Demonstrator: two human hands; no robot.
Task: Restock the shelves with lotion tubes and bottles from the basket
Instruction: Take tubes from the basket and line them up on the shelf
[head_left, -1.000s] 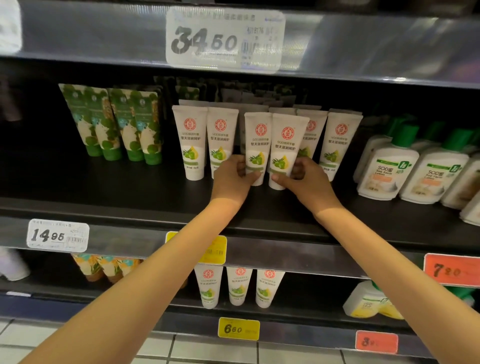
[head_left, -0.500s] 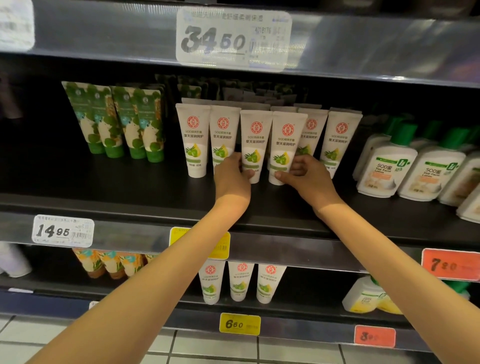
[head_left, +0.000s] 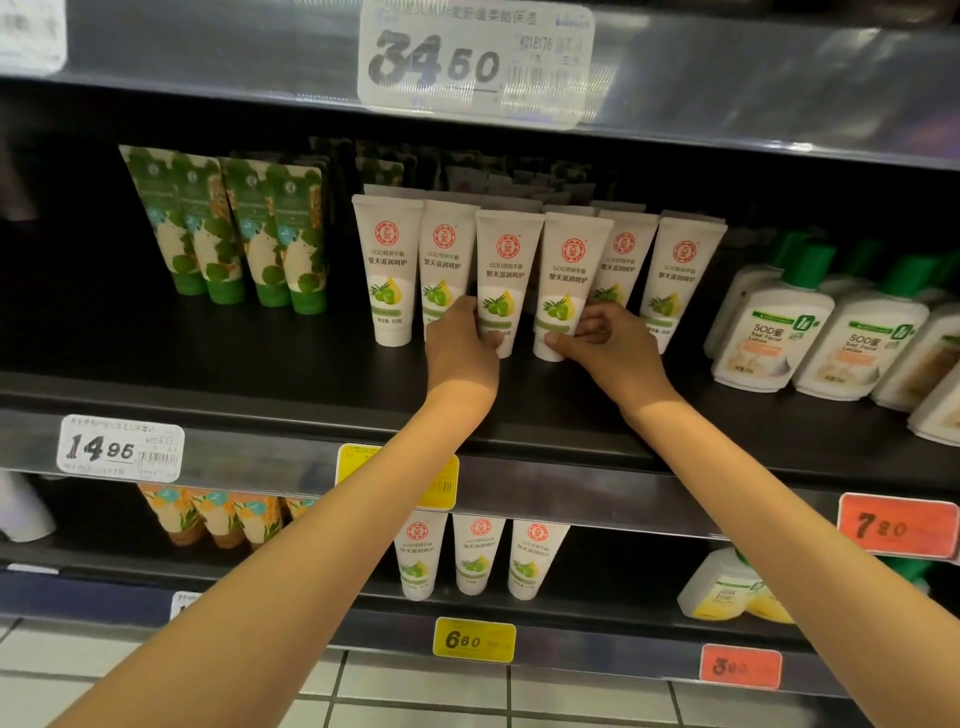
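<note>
Several white lotion tubes with red logos and green olive prints stand cap-down in a row on the dark middle shelf (head_left: 260, 374). My left hand (head_left: 462, 345) grips the base of the third tube (head_left: 501, 270), thumb on its front. My right hand (head_left: 605, 343) pinches the cap end of the fourth tube (head_left: 569, 275), which stands slightly forward of the row. More tubes of the same kind stand behind. The basket is out of view.
Green leaf-print tubes (head_left: 234, 228) stand at the left, white SOD bottles with green caps (head_left: 769, 332) at the right. The shelf below holds three white tubes (head_left: 478, 556), orange-print tubes and a yellow bottle. Price tags line the shelf edges.
Both hands stayed on the two middle tubes, sliding them slightly back and upright into the row. The camera moved a little closer.
</note>
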